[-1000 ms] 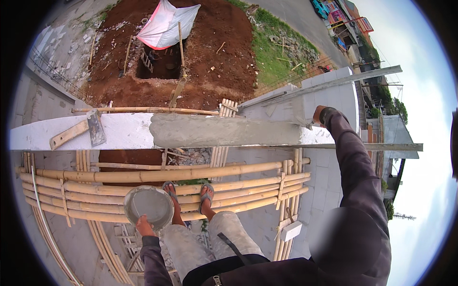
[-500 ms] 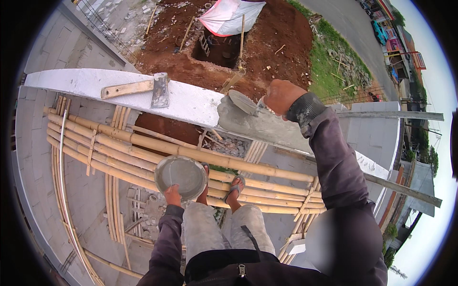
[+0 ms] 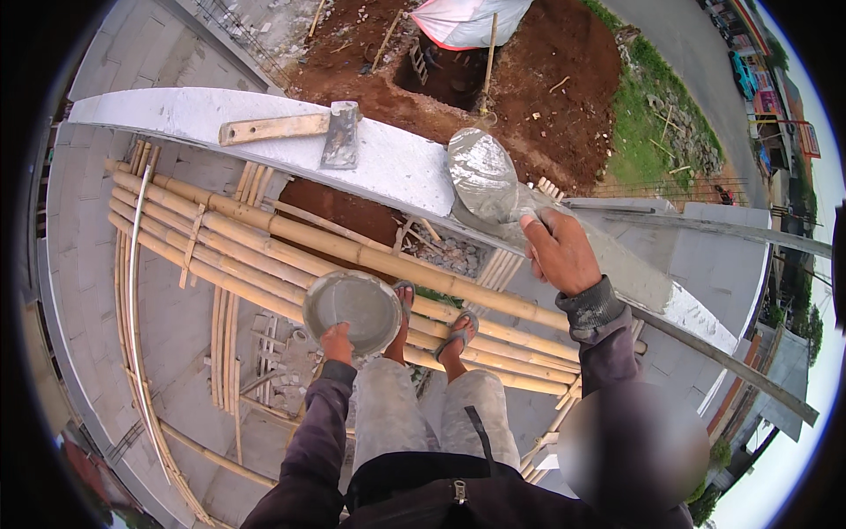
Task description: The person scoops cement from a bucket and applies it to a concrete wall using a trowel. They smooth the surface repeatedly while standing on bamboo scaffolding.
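Note:
My right hand point(image 3: 564, 252) is closed around the handle of a trowel point(image 3: 483, 173), whose rounded blade is smeared with wet grey mortar. The blade sits over the left end of a mortar bed point(image 3: 630, 260) spread along the top of a pale block wall point(image 3: 397, 172). Lower down, my left hand point(image 3: 337, 342) grips the near rim of a shallow round pan point(image 3: 352, 310) coated with grey mortar; its fingers are partly hidden. On the bare wall top to the left lies a hatchet-like tool point(image 3: 291, 127) with a wooden handle and a wide metal head.
I stand in sandals on lashed bamboo poles point(image 3: 264, 256) beside the wall, high above the ground. A long wooden batten point(image 3: 731, 366) juts out at the right. Beyond the wall are red soil point(image 3: 564, 97), a pit under a pale tarp point(image 3: 471, 19), and a road.
My right hand has drawn nearer to me and turned, and the trowel blade now shows its broad mortar-smeared face. The pan stays in my left hand. The whole view has shifted slightly.

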Tool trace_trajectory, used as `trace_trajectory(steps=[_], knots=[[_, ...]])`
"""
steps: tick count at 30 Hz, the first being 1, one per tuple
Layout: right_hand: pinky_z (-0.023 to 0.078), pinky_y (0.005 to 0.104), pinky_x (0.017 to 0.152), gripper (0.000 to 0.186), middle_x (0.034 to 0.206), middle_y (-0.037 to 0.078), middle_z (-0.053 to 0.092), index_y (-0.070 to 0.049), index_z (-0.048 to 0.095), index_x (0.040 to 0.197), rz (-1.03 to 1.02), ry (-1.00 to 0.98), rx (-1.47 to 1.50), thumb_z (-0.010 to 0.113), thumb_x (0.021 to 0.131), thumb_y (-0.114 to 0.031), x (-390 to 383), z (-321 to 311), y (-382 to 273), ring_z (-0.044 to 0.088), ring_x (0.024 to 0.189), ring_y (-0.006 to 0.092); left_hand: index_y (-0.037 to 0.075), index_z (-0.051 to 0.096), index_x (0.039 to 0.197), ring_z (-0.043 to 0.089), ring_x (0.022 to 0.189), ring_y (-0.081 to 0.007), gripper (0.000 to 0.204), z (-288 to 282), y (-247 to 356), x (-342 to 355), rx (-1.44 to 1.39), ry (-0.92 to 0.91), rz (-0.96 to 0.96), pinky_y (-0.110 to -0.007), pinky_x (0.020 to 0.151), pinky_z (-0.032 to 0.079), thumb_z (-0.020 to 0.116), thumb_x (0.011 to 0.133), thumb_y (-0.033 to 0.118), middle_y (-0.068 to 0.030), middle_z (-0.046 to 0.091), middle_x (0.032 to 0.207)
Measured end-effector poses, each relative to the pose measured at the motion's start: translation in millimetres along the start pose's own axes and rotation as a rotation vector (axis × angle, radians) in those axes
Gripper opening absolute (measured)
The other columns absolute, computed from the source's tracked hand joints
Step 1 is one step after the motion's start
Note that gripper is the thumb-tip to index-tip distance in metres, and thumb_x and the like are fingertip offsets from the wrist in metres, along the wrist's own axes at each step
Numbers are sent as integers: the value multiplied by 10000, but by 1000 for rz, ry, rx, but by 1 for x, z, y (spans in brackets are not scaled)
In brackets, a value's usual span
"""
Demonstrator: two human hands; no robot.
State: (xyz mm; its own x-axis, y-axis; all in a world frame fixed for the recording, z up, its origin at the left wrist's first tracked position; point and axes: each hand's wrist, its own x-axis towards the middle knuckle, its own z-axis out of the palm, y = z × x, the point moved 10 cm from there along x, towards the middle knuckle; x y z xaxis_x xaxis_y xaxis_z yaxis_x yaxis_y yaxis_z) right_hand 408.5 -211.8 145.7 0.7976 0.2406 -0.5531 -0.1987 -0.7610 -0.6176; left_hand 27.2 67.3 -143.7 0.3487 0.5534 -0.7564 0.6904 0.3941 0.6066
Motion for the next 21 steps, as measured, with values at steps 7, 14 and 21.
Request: trace_trajectory(steps=[7,14,21], knots=[[421,469,569,336,599,226,540,56,527,790,-245,71,-145,529,899,-262,-43,50,-11,562,612,431,4,593,712,505,501,-189,234,-2,9,1,133,-26,34,-338,471,412,580,821,211,-71,521,624],[447,513,612,253,743,291,583,74,461,919,-144,165,190,552,872,-158,-80,90,-23,583,685,463,47,640,828,559,696,-178,219,3,16,1,192,-13,112,-324,515,448,554,835,249,-58,565,785],[448,485,589,263,715,262,585,56,471,972,-20,354,169,559,880,-174,-67,70,17,585,676,450,65,590,706,438,465,-126,182,31,38,-11,59,-78,0,-299,440,384,589,806,218,-3,432,553]])
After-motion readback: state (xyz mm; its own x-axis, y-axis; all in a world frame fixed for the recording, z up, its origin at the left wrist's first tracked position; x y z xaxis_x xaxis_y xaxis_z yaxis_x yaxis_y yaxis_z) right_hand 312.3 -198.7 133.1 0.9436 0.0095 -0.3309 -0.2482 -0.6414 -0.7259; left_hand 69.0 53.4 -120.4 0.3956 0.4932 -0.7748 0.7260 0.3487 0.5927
